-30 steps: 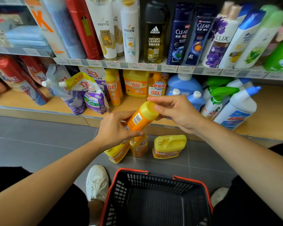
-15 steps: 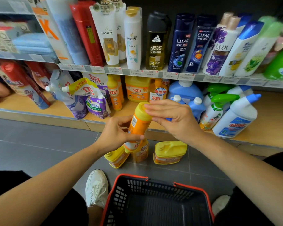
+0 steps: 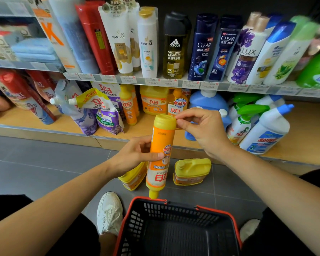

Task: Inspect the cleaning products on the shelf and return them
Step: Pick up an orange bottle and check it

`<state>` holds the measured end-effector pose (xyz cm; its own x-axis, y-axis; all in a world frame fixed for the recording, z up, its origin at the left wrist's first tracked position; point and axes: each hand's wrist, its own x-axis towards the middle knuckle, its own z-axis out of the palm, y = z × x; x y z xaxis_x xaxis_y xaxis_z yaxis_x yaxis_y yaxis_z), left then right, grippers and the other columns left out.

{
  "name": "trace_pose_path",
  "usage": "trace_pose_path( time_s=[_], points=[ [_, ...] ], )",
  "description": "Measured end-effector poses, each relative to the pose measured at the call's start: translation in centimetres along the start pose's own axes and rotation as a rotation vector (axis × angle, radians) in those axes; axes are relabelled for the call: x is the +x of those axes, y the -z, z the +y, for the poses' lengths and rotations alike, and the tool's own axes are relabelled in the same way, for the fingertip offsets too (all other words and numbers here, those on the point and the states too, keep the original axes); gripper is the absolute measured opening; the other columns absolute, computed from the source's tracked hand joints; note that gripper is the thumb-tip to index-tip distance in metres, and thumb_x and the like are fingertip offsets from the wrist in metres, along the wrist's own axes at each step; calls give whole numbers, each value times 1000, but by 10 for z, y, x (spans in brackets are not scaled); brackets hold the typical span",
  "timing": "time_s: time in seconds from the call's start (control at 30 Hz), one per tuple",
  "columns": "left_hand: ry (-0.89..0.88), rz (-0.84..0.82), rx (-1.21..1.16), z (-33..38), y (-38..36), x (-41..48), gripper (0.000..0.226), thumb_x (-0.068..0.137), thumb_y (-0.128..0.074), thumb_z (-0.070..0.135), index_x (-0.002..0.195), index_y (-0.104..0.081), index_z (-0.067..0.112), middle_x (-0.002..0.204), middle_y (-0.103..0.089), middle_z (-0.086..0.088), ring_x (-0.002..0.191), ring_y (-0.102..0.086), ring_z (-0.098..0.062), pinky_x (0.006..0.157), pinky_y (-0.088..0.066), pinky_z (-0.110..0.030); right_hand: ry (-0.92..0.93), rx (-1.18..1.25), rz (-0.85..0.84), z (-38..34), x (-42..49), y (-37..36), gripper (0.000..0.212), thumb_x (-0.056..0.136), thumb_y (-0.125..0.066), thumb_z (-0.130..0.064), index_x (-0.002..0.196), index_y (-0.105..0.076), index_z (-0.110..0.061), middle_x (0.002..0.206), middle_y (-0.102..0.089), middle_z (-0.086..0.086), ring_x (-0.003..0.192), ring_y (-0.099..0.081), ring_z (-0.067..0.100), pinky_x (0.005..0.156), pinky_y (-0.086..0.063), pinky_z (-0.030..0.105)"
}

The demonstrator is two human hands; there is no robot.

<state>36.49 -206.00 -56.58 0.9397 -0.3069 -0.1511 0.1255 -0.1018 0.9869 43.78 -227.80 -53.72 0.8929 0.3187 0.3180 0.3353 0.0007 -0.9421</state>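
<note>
An orange detergent bottle is held upside down in front of me, its yellow cap pointing at the floor and its flat base up. My left hand grips the bottle around its middle. My right hand pinches the rim of the base with fingertips. Behind it lies the lower wooden shelf carrying orange detergent bottles, refill pouches and white spray bottles.
Two yellow jugs lie on the grey floor below the shelf edge. A black basket with a red rim sits between my knees, with a white shoe to its left. The upper shelf holds shampoo bottles.
The bottle has turned from tilted to upright and upside down, its full length now showing. My right hand shifted from covering the top end to pinching its rim.
</note>
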Motion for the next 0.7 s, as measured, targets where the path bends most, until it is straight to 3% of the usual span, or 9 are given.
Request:
trace_pose_path(
  time_s=[0.17,0.3,0.4,0.53,0.6,0.7],
  points=[
    [-21,98,-17,3,-2,0,45,82,-72,21,125,-64,9,115,-75,-7,107,-72,-23,87,-59,-32,-107,-108,-154,9,-6,1,38,79,-82,-7,111,-69,-23,101,-74,-2,88,-72,10,80,-59,26],
    [-58,269,-89,3,4,2,44,81,-73,27,122,-63,15,112,-76,-2,104,-73,-20,78,-60,-28,-371,-275,-492,29,-21,-2,48,79,-83,-14,123,-65,-11,108,-72,3,90,-70,3,87,-57,26],
    [-78,376,-133,2,11,3,46,81,-73,31,123,-61,18,111,-76,2,104,-73,-18,74,-60,-26,-495,-270,-616,42,-39,-11,65,78,-85,-16,135,-55,-15,109,-69,2,90,-69,4,86,-57,24],
    [-77,446,-185,1,13,5,45,81,-73,35,122,-60,22,111,-76,6,105,-73,-15,74,-61,-28,-504,-178,-507,49,-50,-24,72,77,-85,-12,137,-46,-19,96,-69,-4,82,-66,7,79,-56,25],
    [-62,464,-226,-1,13,5,44,81,-72,35,121,-61,21,112,-76,3,106,-73,-17,78,-62,-33,-474,-168,-432,51,-51,-29,68,76,-86,-11,132,-49,-19,100,-70,1,83,-64,10,81,-55,30],
    [-33,481,-298,-4,15,5,45,83,-70,36,121,-61,16,115,-75,-2,108,-72,-21,81,-62,-39,-458,-80,-362,53,-51,-34,59,75,-85,-6,121,-52,-23,108,-72,5,89,-70,11,79,-58,26]
  ],
)
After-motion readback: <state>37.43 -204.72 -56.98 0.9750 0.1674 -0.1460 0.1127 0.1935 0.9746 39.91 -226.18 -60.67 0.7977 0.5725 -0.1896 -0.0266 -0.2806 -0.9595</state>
